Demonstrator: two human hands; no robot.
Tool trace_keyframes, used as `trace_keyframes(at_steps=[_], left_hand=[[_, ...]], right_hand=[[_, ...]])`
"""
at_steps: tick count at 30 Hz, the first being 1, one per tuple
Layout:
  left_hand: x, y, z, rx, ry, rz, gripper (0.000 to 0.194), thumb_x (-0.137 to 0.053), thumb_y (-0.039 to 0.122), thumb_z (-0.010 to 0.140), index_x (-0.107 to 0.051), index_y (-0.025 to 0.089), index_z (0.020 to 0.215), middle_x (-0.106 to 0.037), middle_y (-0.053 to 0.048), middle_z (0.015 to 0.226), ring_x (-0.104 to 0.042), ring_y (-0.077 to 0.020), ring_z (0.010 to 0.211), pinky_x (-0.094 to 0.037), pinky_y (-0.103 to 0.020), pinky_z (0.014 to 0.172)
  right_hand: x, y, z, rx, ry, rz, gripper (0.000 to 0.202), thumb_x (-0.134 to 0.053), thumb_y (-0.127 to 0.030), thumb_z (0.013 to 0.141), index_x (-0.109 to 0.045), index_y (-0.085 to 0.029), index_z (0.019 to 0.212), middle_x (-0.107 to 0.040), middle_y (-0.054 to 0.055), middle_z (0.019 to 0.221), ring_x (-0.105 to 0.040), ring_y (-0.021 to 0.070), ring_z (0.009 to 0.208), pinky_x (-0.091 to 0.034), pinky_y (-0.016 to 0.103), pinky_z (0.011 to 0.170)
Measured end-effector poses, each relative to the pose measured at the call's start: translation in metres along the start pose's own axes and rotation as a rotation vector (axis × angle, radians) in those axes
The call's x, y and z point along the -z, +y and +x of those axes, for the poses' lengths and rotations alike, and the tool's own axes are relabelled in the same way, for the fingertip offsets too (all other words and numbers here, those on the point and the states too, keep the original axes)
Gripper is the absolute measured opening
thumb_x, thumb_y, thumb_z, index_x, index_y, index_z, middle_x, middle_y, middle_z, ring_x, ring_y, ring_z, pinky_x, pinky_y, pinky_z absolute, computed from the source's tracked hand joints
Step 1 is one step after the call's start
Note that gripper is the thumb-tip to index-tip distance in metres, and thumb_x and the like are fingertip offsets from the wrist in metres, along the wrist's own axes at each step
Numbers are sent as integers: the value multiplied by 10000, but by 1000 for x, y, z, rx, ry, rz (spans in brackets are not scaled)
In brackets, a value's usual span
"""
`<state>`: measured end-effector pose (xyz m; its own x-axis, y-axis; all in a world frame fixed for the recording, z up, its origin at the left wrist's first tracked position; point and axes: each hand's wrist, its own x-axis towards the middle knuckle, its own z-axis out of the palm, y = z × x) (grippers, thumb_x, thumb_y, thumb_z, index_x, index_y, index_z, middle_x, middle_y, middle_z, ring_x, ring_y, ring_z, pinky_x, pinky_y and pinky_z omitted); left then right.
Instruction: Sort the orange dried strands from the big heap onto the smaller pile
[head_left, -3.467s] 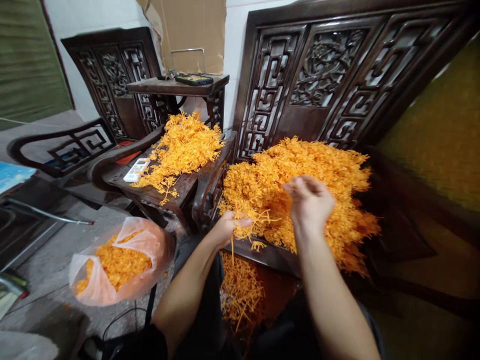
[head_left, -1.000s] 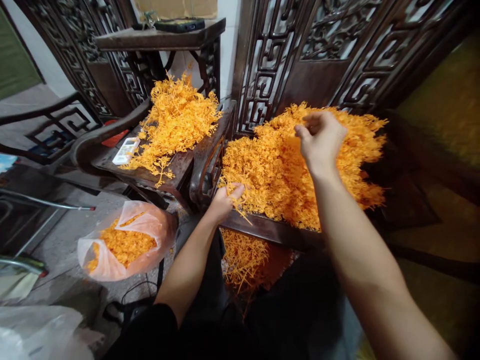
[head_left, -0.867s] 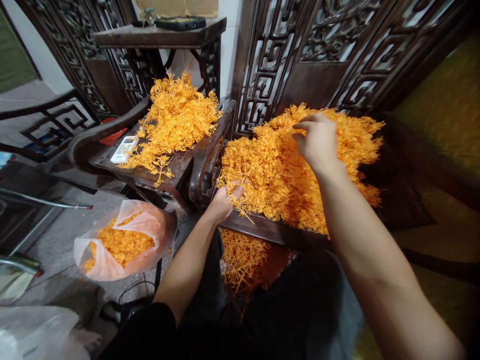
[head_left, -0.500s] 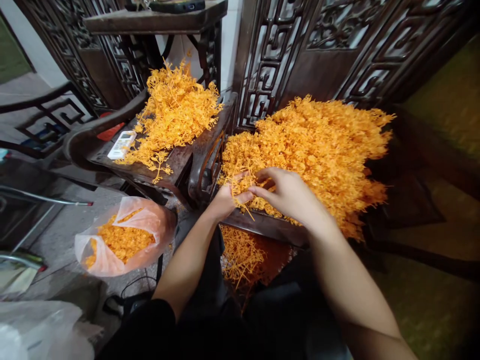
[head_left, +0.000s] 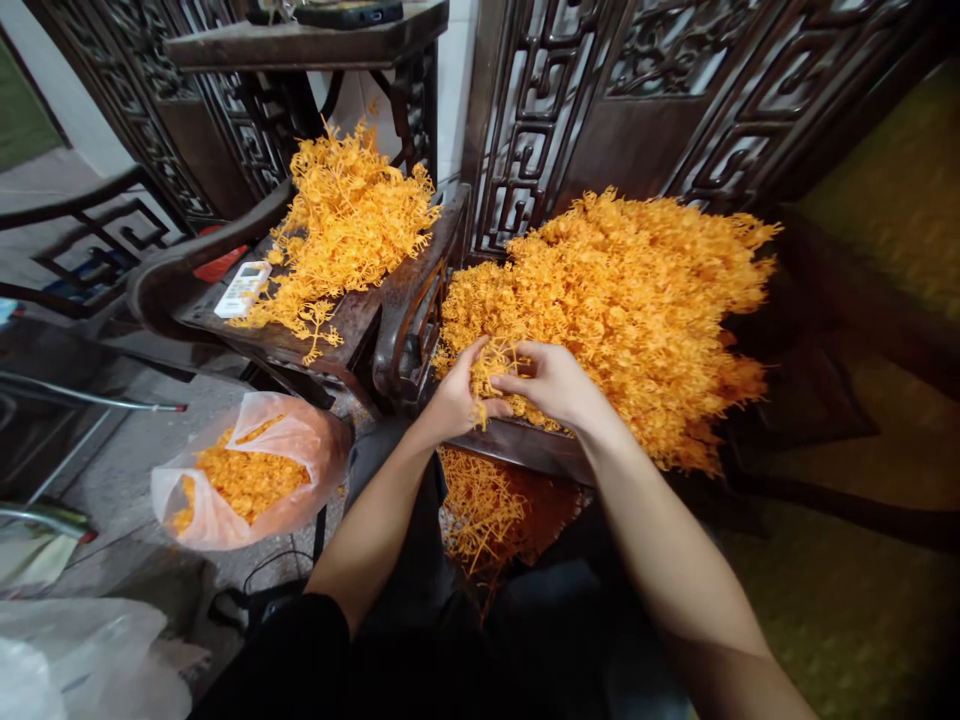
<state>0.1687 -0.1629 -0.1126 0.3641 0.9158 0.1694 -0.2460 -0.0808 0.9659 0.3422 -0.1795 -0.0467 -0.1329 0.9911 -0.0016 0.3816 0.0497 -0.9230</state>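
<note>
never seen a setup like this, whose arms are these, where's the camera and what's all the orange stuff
There is no machine here: these are a person's bare arms, seen by one camera worn on the head, looking forward and down. The left hand holds a small tangle of orange strands; the right hand's fingers are at it, though whether they grip is unclear. Just beyond, a large orange heap covers much of a dark wooden seat. A smaller heap lies on the chair to the left, beside a white remote-like device. On the floor, a plastic bag contains orange pieces.
</note>
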Motion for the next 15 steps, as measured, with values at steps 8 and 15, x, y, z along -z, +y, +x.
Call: trace_keyframes(at_steps=[8, 15], left_hand=[[-10, -12, 4, 132, 193, -60, 486, -916, 251, 615, -657, 176, 1019, -700, -38, 939, -667, -184, 855, -549, -324, 837], [-42, -7, 21, 156, 415, -223, 325, -861, 241, 597, -580, 173, 744, -599, 27, 704, -644, -178, 734, -590, -379, 738]], right_hand=[[5, 10, 8, 83, 268, -370, 178, -675, -263, 748, -546, -210, 638, -588, 16, 636, -537, 181, 630, -392, 320, 614], [11, 23, 50, 234, 531, -596, 171, -584, -177, 728, -475, -228, 607, -552, 44, 650, -511, 204, 667, -419, 360, 686]])
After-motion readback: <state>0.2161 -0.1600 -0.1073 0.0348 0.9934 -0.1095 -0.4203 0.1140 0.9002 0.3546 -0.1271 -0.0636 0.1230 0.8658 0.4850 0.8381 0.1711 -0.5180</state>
